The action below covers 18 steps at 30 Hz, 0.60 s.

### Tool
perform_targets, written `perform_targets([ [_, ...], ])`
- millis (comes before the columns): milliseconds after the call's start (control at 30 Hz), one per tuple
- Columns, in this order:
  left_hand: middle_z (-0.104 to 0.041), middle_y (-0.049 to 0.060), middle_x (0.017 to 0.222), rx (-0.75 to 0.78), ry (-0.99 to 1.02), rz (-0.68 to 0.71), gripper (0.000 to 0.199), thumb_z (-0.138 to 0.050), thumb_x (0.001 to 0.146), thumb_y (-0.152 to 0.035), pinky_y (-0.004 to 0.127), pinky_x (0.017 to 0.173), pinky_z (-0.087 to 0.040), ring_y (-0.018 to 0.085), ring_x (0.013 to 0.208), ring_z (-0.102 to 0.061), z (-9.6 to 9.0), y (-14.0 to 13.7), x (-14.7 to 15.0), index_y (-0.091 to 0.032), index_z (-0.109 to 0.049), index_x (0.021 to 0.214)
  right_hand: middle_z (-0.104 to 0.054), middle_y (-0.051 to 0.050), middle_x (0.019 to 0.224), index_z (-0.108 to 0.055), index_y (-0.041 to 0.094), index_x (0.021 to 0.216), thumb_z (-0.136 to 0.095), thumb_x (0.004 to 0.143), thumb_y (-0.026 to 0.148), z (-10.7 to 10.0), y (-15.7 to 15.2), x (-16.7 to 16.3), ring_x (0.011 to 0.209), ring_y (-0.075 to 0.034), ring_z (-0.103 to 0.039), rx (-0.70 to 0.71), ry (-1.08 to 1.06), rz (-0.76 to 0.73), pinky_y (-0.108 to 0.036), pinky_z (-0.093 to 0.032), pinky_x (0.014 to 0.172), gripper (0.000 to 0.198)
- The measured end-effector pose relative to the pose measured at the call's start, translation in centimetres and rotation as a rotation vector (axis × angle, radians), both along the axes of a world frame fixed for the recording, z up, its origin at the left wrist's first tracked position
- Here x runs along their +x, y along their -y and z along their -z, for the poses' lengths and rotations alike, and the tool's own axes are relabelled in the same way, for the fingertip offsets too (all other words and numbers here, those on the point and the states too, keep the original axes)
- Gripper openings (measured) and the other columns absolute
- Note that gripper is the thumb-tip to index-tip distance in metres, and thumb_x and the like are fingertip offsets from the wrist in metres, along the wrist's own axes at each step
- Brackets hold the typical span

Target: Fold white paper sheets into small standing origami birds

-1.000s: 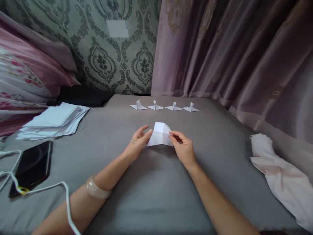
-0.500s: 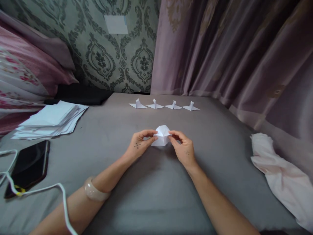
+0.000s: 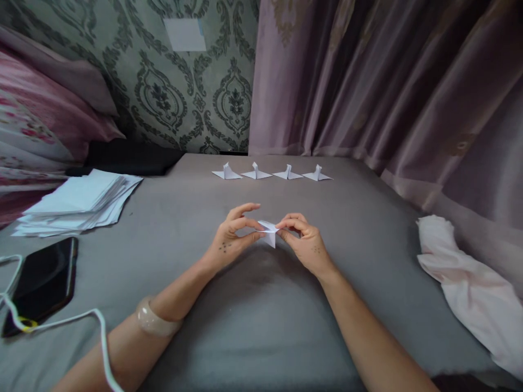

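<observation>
A small folded white paper point(image 3: 268, 231) is pinched between my two hands just above the grey bedsheet point(image 3: 261, 326). My left hand point(image 3: 231, 238) grips its left side with thumb and fingers, index finger raised. On the paper's right side, my right hand point(image 3: 304, 242) pinches it with the fingertips. The paper is collapsed to a narrow, nearly edge-on shape with a point hanging down. A pale bangle point(image 3: 153, 323) sits on my left forearm.
Several finished folded paper figures point(image 3: 272, 172) stand in a row at the back. A stack of white sheets point(image 3: 79, 200) lies at left, a black phone point(image 3: 41, 283) with a white cable point(image 3: 93, 326) near it. A pink cloth point(image 3: 466, 283) lies at right. Curtains and pillows border the bed.
The paper has been squeezed from a wide, open diamond shape into a narrow flat fold as both hands moved closer together. The view has shifted slightly.
</observation>
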<state>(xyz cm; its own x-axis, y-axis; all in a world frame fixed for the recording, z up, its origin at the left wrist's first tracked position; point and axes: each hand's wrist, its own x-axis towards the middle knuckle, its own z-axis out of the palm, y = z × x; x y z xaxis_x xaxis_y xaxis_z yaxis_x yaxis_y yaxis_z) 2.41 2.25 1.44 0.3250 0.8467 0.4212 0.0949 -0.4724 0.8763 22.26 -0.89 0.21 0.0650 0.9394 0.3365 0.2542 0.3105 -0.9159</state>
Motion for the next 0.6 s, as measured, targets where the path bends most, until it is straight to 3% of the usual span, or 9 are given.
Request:
perform_targets([
  [133, -0.07, 0.008, 0.101, -0.219, 0.124, 0.084, 0.009, -0.077, 0.074, -0.027, 0.035, 0.096, -0.042, 0.022, 0.1, -0.061, 0.2, 0.1, 0.3, -0.019, -0.071, 0.076, -0.07, -0.002, 0.094, -0.07, 0.024, 0.084, -0.069, 0.08, 0.034, -0.4, 0.3, -0.1, 0.094, -0.017, -0.064, -0.059, -0.038, -0.056, -0.035, -0.047, 0.092, 0.011],
  [333, -0.068, 0.001, 0.074, -0.584, 0.376, 0.029, 0.02, -0.082, 0.067, -0.029, 0.025, 0.074, -0.046, 0.012, 0.071, -0.06, 0.9, 0.0, 1.2, -0.016, -0.067, 0.072, -0.07, 0.0, 0.08, -0.063, 0.024, 0.088, -0.072, 0.074, 0.036, -0.4, 0.5, -1.4, 0.077, -0.016, -0.067, -0.112, -0.23, -0.03, -0.032, -0.056, 0.077, 0.02],
  [600, -0.066, -0.001, 0.071, -0.601, 0.346, -0.044, 0.026, -0.084, 0.064, -0.03, 0.022, 0.065, -0.044, 0.01, 0.066, -0.058, 1.3, 0.3, 1.8, -0.015, -0.064, 0.073, -0.07, -0.002, 0.082, -0.066, 0.021, 0.083, -0.058, 0.083, 0.036, -0.9, 1.2, -1.2, 0.081, -0.018, -0.067, -0.202, -0.122, -0.064, -0.033, -0.053, 0.079, 0.017],
])
